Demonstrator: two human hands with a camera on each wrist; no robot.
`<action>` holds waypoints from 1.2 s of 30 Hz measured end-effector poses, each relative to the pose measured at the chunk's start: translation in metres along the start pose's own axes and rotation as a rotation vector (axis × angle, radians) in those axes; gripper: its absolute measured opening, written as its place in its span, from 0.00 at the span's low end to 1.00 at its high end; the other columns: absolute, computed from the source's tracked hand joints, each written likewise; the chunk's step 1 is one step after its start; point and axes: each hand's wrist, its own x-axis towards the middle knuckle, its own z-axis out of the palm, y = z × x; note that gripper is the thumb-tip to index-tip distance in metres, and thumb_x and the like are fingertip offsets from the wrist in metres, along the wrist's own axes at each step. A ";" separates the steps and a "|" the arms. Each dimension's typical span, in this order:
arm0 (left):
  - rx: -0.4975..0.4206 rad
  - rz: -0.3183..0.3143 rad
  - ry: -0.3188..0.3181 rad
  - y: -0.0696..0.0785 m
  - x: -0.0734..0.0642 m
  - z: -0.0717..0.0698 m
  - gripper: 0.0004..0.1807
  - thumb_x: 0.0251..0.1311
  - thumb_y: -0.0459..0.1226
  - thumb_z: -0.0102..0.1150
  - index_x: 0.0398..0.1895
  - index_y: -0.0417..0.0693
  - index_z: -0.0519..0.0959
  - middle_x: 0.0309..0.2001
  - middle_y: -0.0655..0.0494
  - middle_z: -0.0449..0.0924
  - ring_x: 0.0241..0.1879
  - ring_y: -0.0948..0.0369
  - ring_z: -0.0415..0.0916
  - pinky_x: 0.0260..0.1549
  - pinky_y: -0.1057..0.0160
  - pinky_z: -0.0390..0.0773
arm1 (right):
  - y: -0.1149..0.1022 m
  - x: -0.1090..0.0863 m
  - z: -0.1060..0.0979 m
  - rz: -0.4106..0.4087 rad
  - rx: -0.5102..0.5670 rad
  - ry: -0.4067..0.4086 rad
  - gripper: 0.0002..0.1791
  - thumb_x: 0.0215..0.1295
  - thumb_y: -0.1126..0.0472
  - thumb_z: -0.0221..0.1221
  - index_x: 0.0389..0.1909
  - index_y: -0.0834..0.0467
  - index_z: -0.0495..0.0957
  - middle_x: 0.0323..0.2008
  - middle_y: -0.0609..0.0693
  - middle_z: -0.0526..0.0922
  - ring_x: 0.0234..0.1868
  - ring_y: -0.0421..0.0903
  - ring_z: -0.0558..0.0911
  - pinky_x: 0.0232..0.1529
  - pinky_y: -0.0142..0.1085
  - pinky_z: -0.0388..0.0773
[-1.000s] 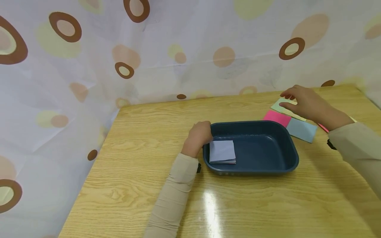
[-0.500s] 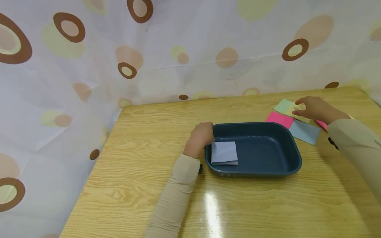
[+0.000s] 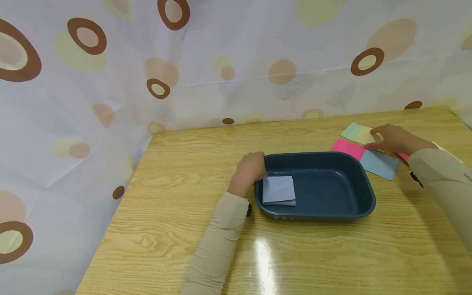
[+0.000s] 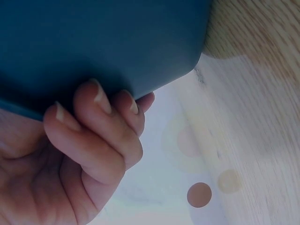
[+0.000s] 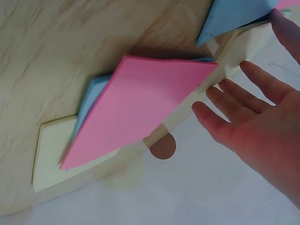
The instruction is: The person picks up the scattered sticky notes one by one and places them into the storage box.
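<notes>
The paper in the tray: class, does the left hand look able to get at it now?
Probably yes: the paper lies in the tray, close to the left hand, with nothing seen on top. That hand grips the tray's edge, though, so it would likely have to let go first.

Low path from right hand to tray: pink paper and blue paper in the way, then the tray wall. Over the top is open. Inside, room right of the white paper stack, which takes the left end. Left rim blocked by left hand. Table passable left and front; patterned cloth limits the back.
</notes>
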 end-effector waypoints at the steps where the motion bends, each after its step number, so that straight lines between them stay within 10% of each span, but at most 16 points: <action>1: -0.002 -0.002 -0.001 0.000 0.000 0.000 0.19 0.61 0.34 0.61 0.56 0.41 0.76 0.49 0.49 0.81 0.42 0.58 0.77 0.46 0.61 0.77 | 0.001 0.001 0.000 0.002 -0.003 -0.001 0.41 0.63 0.47 0.61 0.57 0.81 0.63 0.55 0.84 0.63 0.56 0.78 0.64 0.55 0.67 0.63; 36: 0.005 -0.007 0.007 0.001 -0.001 0.000 0.18 0.61 0.34 0.60 0.55 0.41 0.76 0.48 0.48 0.81 0.40 0.58 0.77 0.38 0.63 0.79 | 0.001 0.003 -0.005 0.061 0.065 0.033 0.43 0.63 0.40 0.56 0.57 0.78 0.67 0.57 0.79 0.66 0.54 0.73 0.69 0.51 0.64 0.68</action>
